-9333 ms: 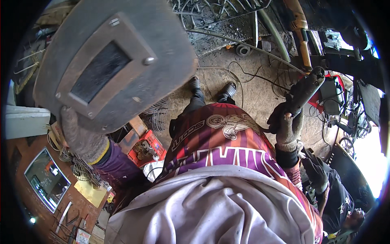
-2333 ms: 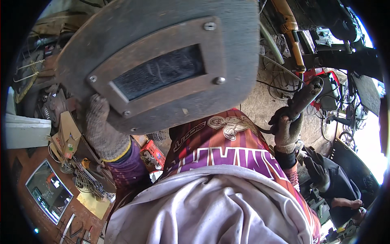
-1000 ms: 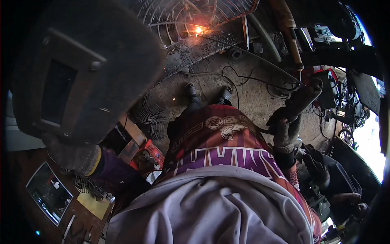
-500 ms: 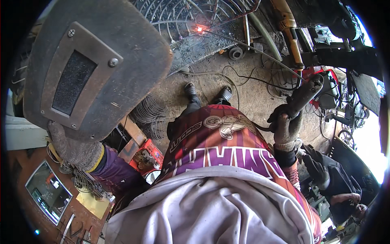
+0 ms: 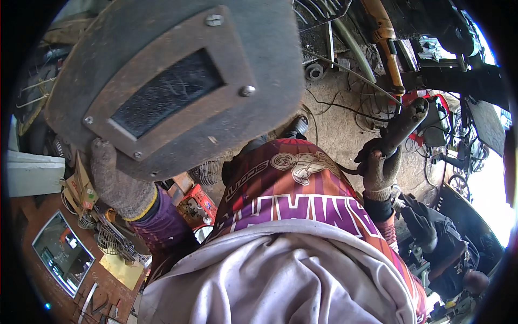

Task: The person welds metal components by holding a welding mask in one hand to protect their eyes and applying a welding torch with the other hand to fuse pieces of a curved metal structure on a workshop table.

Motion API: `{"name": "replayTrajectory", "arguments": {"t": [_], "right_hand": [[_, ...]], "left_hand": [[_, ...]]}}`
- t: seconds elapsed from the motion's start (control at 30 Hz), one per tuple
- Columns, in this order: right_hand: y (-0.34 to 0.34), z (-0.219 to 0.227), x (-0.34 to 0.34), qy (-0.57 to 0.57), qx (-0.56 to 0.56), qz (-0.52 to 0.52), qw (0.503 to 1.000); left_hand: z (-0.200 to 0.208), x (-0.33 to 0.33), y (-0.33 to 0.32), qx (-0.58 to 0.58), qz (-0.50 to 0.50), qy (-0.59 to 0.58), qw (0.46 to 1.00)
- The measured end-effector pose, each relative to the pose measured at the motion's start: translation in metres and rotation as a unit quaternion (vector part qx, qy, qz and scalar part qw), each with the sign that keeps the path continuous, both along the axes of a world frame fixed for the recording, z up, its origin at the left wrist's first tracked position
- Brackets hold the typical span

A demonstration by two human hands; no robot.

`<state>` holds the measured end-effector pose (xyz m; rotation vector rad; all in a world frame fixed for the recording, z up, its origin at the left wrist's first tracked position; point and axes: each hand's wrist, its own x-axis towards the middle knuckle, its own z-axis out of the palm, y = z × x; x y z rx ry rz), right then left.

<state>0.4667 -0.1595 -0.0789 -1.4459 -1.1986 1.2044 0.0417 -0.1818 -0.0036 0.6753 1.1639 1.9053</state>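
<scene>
Left hand (image 5: 121, 186) gripped the shield (image 5: 172, 89), right hand (image 5: 382, 173) clenched the holder (image 5: 407, 123), rod (image 5: 350, 71) out: apparently mid-weld, and the next move wanted steadiness!

The welding shield (image 5: 178, 89) hides the far end of the thin rod (image 5: 350, 72).

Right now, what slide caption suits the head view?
Gloved left hand holds a welding shield; gloved right hand grips an electrode holder carrying a welding rod.
</scene>
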Motion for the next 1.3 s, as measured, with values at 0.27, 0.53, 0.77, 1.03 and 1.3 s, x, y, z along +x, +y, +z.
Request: {"name": "replayTrajectory", "arguments": {"t": [0.27,0.53,0.77,1.03,1.3], "right_hand": [[0.0,-0.005,-0.004,-0.008,0.035,-0.018,0.999],[-0.003,-0.004,0.002,0.024,0.018,0.008,1.0],[-0.006,-0.007,0.001,-0.016,0.03,-0.009,0.999],[-0.007,-0.002,0.005,0.016,-0.007,-0.034,0.999],[-0.004,-0.005,0.002,0.03,0.003,-0.021,0.999]], "left_hand": [[-0.014,-0.01,-0.006,-0.11,0.077,0.11,0.985],[-0.006,0.013,0.007,-0.012,-0.079,0.066,0.995],[-0.008,-0.002,0.009,0.064,-0.159,-0.054,0.984],[0.012,-0.067,-0.026,0.016,0.039,0.074,0.996],[-0.017,-0.063,-0.035,-0.07,0.011,0.192,0.979]]}}
